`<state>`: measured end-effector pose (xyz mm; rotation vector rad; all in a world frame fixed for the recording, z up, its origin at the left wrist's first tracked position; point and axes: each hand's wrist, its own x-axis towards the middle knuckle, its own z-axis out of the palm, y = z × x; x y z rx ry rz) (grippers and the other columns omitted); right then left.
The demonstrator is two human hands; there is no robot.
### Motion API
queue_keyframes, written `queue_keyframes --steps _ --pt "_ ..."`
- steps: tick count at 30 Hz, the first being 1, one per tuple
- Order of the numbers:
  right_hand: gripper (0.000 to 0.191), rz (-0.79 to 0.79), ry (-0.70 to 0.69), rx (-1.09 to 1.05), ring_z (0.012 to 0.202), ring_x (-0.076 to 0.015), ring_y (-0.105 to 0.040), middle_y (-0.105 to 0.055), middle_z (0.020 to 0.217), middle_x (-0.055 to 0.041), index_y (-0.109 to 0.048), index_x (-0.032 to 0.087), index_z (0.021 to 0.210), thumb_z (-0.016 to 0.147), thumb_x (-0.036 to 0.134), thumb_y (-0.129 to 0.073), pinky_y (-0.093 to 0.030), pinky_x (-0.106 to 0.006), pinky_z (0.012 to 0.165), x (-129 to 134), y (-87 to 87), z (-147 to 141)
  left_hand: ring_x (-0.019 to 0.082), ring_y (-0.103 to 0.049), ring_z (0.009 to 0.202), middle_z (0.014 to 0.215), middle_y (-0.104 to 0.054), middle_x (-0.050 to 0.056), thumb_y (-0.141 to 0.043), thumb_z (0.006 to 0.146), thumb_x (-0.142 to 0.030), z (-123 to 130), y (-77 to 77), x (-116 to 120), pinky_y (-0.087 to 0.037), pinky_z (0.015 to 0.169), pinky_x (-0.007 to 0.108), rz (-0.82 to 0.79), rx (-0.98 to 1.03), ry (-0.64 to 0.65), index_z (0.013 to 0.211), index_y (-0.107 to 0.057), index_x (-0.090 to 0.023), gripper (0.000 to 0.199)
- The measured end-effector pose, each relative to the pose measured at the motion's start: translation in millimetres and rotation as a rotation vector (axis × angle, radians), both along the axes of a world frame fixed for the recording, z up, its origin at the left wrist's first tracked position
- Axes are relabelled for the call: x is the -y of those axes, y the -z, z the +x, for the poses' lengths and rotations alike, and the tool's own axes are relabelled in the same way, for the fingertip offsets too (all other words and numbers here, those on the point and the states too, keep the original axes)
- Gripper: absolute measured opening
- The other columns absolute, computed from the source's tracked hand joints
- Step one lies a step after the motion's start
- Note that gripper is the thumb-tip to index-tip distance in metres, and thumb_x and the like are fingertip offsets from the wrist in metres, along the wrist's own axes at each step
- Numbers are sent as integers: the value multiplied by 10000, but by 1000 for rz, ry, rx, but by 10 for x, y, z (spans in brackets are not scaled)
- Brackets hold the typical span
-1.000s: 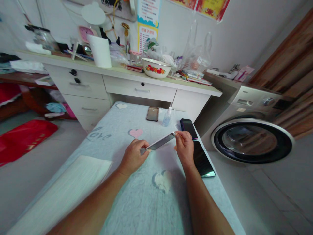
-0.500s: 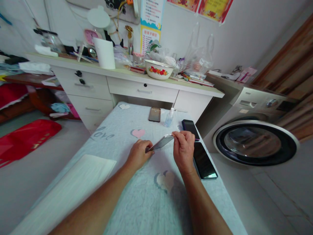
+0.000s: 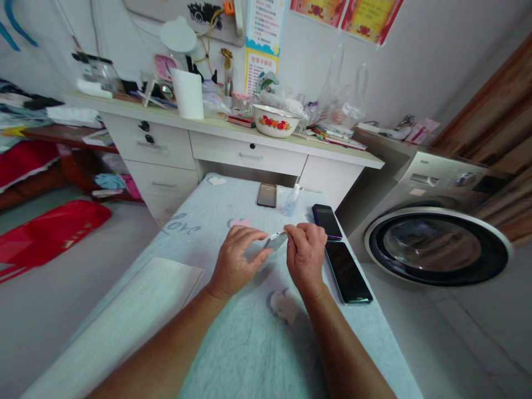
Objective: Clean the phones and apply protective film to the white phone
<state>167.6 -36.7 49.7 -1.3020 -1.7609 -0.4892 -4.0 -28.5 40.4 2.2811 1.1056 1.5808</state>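
Clamps slim phone (image 3: 276,240) betw. L fingers (image 3: 250,236) & R fingers (image 3: 300,237), w/ phone case (image 3: 266,195) off beyond them, dark phones (image 3: 348,271) to R; can't judge remaining steps.

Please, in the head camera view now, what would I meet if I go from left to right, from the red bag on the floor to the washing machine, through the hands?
Red bag → left hand → thin flat device → right hand → larger dark-screened device → washing machine.
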Motion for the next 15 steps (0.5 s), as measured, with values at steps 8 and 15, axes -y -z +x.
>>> queue_keyframes --steps 8,15 --pt "207 22 -31 7 857 -196 -459 -563 902 -43 -644 228 999 877 129 -509 -325 -344 762 60 1 -39 173 -562 834 817 -678 19 -626 824 -174 62 3 21 -458 786 327 30 34 -28 926 -656 -196 108" --pt "200 33 -115 4 855 -188 -471 -576 891 -48 -638 214 1029 897 143 -507 -340 -343 769 135 -10 -168 177 -566 819 816 -685 38 -615 828 -164 81 -24 14 -473 764 329 48 40 -25 921 -669 -177 109"
